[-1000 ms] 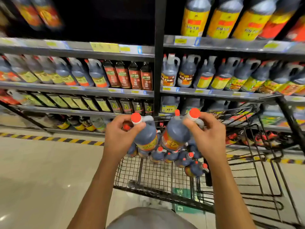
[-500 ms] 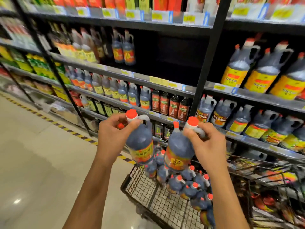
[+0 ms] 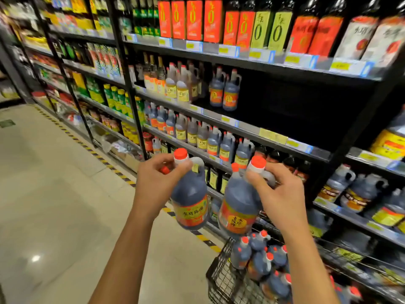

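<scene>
Gripping a bottle (image 3: 190, 200) by its neck in the left hand (image 3: 157, 183) and a second bottle (image 3: 238, 205) in the right hand (image 3: 282, 194), a person is holding both above the cart (image 3: 221, 279), apparently restocking; next, they are likely heading upright onto the half-bare shelf (image 3: 247, 126).

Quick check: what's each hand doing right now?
Left hand: closed, gripping the top of the left jug.
Right hand: closed, gripping the top of the right jug.

A single wide head-worn camera looks forward and down, close to the left hand (image 3: 156, 183) and right hand (image 3: 282, 194), shelves (image 3: 230, 123) right, floor (image 3: 54, 194) left.
</scene>
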A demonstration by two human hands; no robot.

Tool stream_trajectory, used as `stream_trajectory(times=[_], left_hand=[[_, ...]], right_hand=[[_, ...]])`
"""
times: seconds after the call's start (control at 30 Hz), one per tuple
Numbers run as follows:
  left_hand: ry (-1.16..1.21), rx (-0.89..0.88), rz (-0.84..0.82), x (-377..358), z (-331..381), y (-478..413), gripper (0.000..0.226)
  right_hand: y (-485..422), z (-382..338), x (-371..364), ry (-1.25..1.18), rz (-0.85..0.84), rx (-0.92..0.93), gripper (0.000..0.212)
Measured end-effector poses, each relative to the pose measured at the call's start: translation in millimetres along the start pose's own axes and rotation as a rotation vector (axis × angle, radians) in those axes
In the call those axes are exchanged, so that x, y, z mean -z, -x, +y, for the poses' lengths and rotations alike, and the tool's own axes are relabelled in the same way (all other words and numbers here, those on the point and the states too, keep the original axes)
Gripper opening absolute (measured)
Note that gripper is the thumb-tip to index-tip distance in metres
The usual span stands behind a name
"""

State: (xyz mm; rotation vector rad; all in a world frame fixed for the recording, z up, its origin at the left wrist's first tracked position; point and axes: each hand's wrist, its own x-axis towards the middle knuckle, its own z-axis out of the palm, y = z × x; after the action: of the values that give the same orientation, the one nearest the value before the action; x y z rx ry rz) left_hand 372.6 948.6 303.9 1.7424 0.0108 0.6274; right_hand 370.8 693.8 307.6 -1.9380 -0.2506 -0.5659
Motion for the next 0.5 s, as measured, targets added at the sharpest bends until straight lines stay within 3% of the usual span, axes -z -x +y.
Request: stream_trajectory(times=[0.27,0.5], left_hand=[[-0.017,-0.04,-0.041,88,-19,-57,0.017],[-0.063,-0.053,-0.057,113,-45,-101,0.014]], right_hand=[[-21,-43,-107,-0.027,-0.017,0.027,0.009],[-54,-48,-158,-0.033,-0.041,0.042,0.01]])
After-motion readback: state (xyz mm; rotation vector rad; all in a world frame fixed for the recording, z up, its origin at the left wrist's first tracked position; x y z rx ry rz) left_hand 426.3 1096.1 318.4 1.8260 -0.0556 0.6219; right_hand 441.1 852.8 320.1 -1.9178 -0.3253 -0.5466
